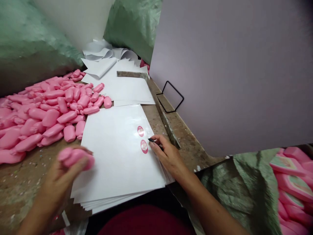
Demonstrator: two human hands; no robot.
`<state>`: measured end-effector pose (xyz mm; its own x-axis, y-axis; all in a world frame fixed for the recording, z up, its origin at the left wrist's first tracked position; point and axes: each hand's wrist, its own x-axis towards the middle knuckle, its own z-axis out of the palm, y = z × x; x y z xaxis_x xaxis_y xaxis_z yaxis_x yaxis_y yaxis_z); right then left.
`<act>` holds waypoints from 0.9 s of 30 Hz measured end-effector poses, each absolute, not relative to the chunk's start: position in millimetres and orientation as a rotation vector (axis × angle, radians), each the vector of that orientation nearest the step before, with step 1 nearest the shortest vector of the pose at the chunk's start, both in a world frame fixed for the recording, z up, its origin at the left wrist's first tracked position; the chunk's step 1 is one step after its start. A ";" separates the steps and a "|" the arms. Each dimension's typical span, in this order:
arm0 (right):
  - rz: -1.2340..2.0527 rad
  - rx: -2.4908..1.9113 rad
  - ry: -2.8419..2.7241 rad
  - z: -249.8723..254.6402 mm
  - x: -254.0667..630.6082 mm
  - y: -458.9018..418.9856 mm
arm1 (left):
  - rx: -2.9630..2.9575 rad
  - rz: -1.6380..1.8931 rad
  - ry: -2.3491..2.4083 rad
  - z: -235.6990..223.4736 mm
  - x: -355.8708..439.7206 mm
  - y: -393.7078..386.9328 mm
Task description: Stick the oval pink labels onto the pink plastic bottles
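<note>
My left hand point(70, 169) is closed around a small pink plastic bottle point(79, 158), held over the left edge of a stack of white sticker sheets point(114, 173). The top sheet carries two oval pink stickers point(144, 147) near its right side. Beside them, my right hand point(163, 151) pinches a thin black tool point(153, 141) with a pointed tip; most of it is hidden by the fingers, so its exact kind does not show. The tool's tip lies just right of the lower sticker.
Many pink bottles point(51, 117) are heaped on the table at left. Behind the stack lie loose, curled white sheets point(102, 65). A metal strip point(168, 127) and a black wire frame point(172, 98) stand along the right. A green sack point(246, 182) with labelled pink bottles is at lower right.
</note>
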<state>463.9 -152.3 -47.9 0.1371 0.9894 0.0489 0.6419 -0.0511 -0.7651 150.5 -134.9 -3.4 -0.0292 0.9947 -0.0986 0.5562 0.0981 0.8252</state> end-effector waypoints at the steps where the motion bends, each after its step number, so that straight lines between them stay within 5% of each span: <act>1: 0.623 -1.769 -1.635 -48.0 464.4 -148.9 | 1.630 0.762 1.566 0.2 175.3 -131.8; 11: 0.427 -1.746 -1.847 -56.4 468.1 -139.5 | 2.536 0.294 0.943 -34.3 277.6 -100.7; 27: 0.334 -1.753 -1.913 -53.3 471.5 -143.4 | 2.553 0.313 0.842 -39.9 275.4 -98.3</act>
